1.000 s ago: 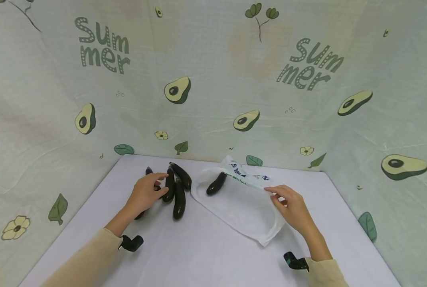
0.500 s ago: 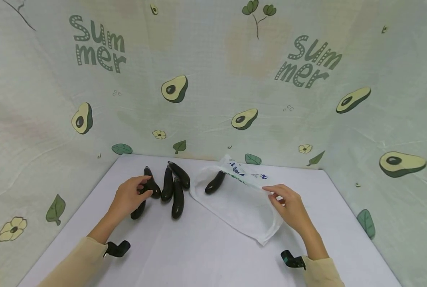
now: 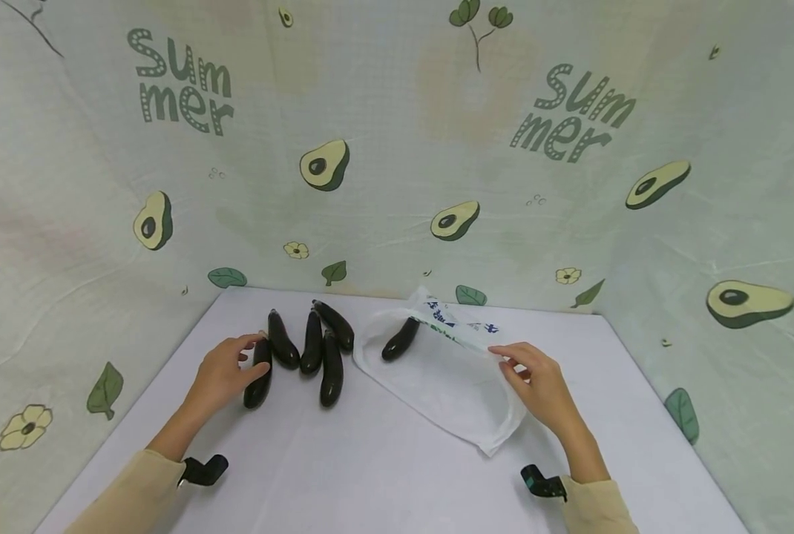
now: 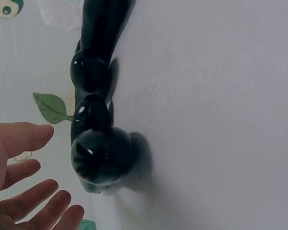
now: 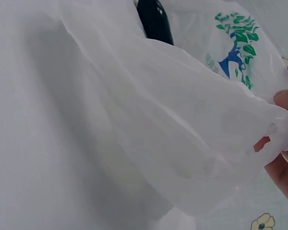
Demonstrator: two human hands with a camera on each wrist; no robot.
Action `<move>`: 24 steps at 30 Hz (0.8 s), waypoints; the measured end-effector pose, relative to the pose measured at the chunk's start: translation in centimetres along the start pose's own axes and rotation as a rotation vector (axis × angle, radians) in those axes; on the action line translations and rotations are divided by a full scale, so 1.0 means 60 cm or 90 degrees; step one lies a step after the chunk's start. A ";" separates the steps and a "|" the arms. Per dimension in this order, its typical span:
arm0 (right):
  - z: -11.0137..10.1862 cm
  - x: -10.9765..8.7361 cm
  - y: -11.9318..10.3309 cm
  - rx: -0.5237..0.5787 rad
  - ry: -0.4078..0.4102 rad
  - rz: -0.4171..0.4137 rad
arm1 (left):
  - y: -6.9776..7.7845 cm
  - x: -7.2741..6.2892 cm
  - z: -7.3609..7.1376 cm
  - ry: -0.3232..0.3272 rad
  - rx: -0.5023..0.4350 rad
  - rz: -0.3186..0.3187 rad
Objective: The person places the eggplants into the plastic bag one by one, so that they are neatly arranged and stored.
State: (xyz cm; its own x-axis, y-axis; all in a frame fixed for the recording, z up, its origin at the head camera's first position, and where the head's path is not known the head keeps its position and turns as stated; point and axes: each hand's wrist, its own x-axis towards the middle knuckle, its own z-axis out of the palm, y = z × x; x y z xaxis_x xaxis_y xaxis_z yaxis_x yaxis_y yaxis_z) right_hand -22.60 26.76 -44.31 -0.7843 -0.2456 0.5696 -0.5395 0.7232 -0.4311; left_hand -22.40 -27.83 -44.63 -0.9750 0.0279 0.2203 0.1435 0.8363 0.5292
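Note:
My left hand (image 3: 226, 369) is beside the leftmost eggplant (image 3: 259, 380), thumb and fingertips at its upper part. In the left wrist view the fingers (image 4: 48, 194) are spread, with a gap between them and the nearest eggplant (image 4: 103, 155). Several more dark, glossy eggplants (image 3: 332, 374) lie just to the right. With my right hand (image 3: 536, 382) I pinch the rim of a white plastic bag (image 3: 460, 400), which has blue and green print. The bag's mouth is spread, and one eggplant (image 3: 401, 340) lies at its left side. In the right wrist view the bag (image 5: 182, 129) hides part of that hand.
A white table (image 3: 343, 475) lies under everything. Behind and at both sides hangs a pale cloth (image 3: 384, 111) printed with avocados and leaves. A small black camera (image 3: 206, 470) sits on the left wrist, another camera (image 3: 542, 482) on the right.
My left hand has moved left, away from the middle eggplants and over to the leftmost one. The right hand and the bag have kept their place. The view has shifted slightly.

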 end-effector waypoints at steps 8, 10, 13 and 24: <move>-0.003 0.003 -0.002 -0.002 -0.011 0.009 | -0.010 -0.001 -0.001 -0.016 0.005 -0.018; -0.003 0.003 -0.002 -0.002 -0.010 0.009 | -0.012 -0.002 -0.002 -0.024 0.007 -0.019; -0.003 0.004 -0.003 -0.001 -0.010 0.007 | -0.014 -0.002 -0.002 -0.037 0.010 -0.023; -0.002 0.019 -0.002 0.008 -0.012 -0.003 | -0.020 -0.003 -0.002 -0.081 0.010 -0.027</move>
State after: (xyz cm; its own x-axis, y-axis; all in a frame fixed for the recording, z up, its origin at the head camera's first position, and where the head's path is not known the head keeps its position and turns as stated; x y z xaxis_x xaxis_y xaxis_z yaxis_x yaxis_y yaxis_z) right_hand -23.38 26.46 -43.55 -0.7876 -0.2607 0.5583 -0.5464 0.7144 -0.4372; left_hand -22.35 -28.87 -45.22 -0.9940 0.0602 0.0913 0.0993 0.8464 0.5232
